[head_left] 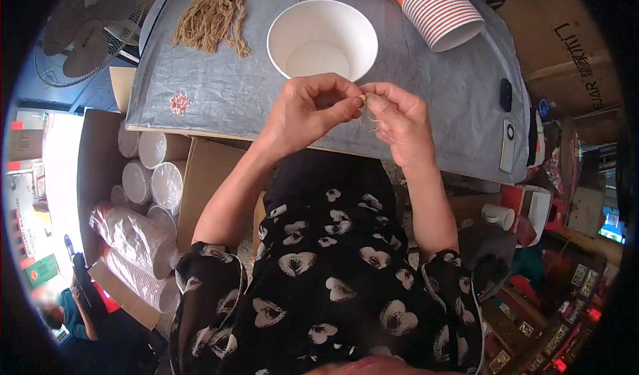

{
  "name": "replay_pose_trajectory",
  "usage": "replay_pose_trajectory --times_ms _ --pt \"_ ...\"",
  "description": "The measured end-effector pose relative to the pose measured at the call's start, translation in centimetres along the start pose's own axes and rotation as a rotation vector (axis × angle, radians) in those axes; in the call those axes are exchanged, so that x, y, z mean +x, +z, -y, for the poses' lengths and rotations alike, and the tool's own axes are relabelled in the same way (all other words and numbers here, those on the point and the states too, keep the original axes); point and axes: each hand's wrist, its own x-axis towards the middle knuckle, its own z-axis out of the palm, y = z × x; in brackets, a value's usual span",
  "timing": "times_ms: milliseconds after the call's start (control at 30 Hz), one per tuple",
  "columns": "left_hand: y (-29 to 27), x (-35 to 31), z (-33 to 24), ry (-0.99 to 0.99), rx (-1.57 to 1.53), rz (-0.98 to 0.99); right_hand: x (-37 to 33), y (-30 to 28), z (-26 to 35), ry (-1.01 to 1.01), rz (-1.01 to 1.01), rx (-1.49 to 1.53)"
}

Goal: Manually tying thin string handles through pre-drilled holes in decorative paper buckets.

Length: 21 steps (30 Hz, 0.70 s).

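Risk of slippage: the strand of tan twine (363, 99) is thin, and a relaxed fingertip pinch could let it slide free and drop onto the near edge of the counter (226, 102) or over it. Risk of contact: the white tub (285, 35) stands just beyond, toward the far edge, and a forward push of your left hand (309, 105) could shift it; whether the knuckles touch its rim cannot be told. Your left hand and right hand (403, 119) meet at the fingertips above the near edge, both pinching the twine, its loose end hanging on the right hand's side. Your forearms (233, 192) converge, wrists angled inward.
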Motion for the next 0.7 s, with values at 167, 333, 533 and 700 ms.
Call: replay_pose_trajectory --times_ms 167,333,533,700 --pt "-0.5 0.0 0.1 -0.048 -0.122 0.005 -0.1 -0.1 0.1 -0.036 0.006 -0.107" --pt "-0.7 0.0 0.2 -0.050 -0.108 0.017 -0.2 0.0 0.4 -0.075 0.004 -0.160" --pt "-1.1 0.0 0.0 -0.080 -0.113 0.052 0.0 -0.6 0.8 -0.045 0.103 -0.164" --pt "-1.4 -0.1 -0.2 -0.125 -0.126 0.047 0.0 -0.4 0.2 -0.100 0.115 -0.155"
